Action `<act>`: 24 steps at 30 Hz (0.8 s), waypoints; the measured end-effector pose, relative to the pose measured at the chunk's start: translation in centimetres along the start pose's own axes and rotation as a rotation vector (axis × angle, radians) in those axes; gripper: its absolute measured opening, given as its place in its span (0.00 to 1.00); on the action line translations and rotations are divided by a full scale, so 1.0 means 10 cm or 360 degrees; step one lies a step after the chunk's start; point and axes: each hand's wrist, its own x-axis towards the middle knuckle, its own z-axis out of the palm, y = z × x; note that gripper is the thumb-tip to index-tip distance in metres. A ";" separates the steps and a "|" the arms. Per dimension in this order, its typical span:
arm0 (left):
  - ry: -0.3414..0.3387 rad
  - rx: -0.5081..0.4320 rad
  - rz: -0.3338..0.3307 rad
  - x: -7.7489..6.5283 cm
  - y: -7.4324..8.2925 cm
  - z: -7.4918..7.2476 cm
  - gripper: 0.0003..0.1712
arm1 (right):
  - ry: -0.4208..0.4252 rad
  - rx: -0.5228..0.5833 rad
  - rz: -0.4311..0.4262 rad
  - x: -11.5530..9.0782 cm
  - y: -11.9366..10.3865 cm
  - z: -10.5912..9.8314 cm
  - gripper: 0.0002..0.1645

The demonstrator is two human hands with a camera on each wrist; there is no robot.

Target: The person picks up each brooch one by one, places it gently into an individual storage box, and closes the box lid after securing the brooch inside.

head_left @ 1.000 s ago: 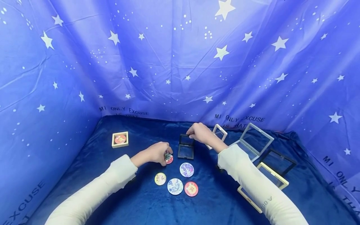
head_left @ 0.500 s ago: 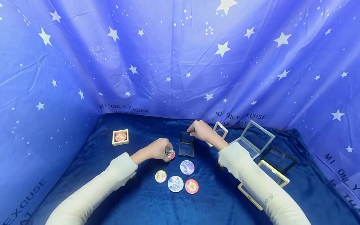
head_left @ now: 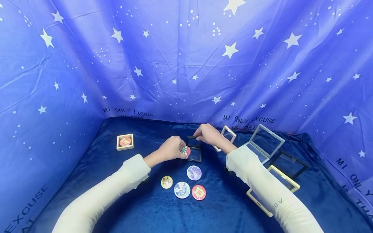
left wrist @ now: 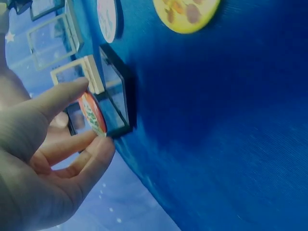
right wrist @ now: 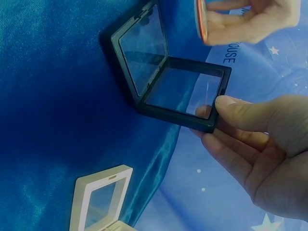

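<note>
My left hand [head_left: 170, 149] pinches a round badge [left wrist: 92, 113], red with a green and white picture, by its edge between thumb and fingers. The badge hovers over the left side of a small black display frame [right wrist: 175, 120], apart from it in the right wrist view. This frame stands open on its hinge, with clear film in both halves. My right hand [head_left: 208, 134] grips the raised half at its rim. Nearer the front lie a purple badge [head_left: 193, 173], a yellow badge [head_left: 166, 182], a white-and-blue badge [head_left: 182, 190] and a red badge [head_left: 198, 192].
A cream frame [head_left: 125, 149] with a red badge inside lies at the left. To the right are an open white frame [right wrist: 82, 202], a large grey frame [head_left: 268, 133], a black frame [head_left: 300, 174] and yellowish frames [head_left: 291, 185]. Starry curtains border the blue cloth [head_left: 140, 207].
My left hand has lifted the red-and-green badge and carried it right and away from me, to the black frame. My right hand keeps its grip on the raised half.
</note>
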 end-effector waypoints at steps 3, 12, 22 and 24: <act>0.0028 0.0053 0.0022 0.04 0.08 0.04 0.26 | 0.0000 -0.0008 -0.0002 -0.01 0.01 0.00 0.10; 0.0059 0.0022 -0.0145 0.15 0.33 0.16 0.32 | -0.0016 -0.0003 0.0007 -0.02 0.01 0.00 0.09; 0.0070 0.0108 -0.0326 0.21 0.47 0.20 0.24 | -0.0096 0.0047 0.0048 -0.01 -0.05 -0.03 0.08; 0.0069 0.0125 -0.0341 0.24 0.49 0.20 0.25 | -0.0095 0.0046 0.0049 0.00 -0.06 -0.05 0.08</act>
